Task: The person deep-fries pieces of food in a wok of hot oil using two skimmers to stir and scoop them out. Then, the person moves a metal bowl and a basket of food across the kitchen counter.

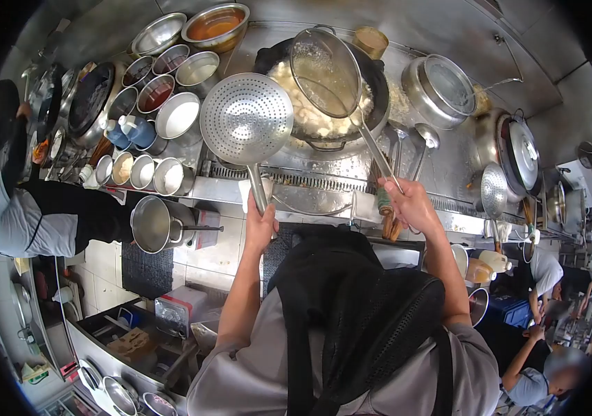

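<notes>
My left hand (pixel 261 223) is closed round the handle of a perforated ladle (pixel 246 118), whose wide round head is held up left of the wok. My right hand (pixel 409 206) grips the handle of a fine mesh strainer (pixel 325 73), its round head over the wok (pixel 379 97). Pale pieces of food (pixel 310 121) lie in bubbling oil in the wok, partly hidden behind the mesh. Below the wok's rim a metal grate runs along the stove edge.
Bowls of sauces and powders (pixel 178 116) stand at left. A co-worker (pixel 25 218) is at far left. Nested pots (pixel 450 87) and spare ladles (pixel 494 191) are at right, with other people at lower right. A deep pot (pixel 151 224) sits below the bowls.
</notes>
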`<state>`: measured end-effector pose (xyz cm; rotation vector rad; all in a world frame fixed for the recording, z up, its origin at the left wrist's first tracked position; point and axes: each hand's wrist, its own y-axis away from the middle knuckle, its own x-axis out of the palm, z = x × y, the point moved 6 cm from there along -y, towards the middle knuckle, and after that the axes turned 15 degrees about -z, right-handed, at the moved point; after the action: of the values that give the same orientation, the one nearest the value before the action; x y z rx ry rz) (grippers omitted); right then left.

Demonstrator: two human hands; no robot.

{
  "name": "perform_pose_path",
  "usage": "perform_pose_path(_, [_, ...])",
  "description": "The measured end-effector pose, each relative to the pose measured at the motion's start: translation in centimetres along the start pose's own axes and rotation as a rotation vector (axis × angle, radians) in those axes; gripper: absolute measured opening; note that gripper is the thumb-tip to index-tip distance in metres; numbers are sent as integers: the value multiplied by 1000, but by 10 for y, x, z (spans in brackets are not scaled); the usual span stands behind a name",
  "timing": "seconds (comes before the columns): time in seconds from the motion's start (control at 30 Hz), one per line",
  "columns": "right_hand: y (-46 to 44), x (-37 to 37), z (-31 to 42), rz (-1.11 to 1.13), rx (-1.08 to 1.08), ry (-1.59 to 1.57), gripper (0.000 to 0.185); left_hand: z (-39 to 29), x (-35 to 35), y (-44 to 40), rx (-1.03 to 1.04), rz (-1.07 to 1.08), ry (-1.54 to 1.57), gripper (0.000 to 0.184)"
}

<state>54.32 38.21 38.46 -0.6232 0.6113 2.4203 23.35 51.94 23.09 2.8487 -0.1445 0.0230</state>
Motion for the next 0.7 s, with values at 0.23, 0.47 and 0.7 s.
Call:
perform_pose_path(0.23, [-9, 4, -43, -129, -345, 347, 32, 7, -2, -3, -5, 26, -4, 68])
perform_pose_path(0.47, [2, -48, 6, -125, -229, 458, 28, 2, -4, -2, -15, 33, -5, 65])
perform_pose_path(0.7, [-61, 4, -48, -151, -492, 617, 19, 3, 0, -3, -22, 32, 25, 65])
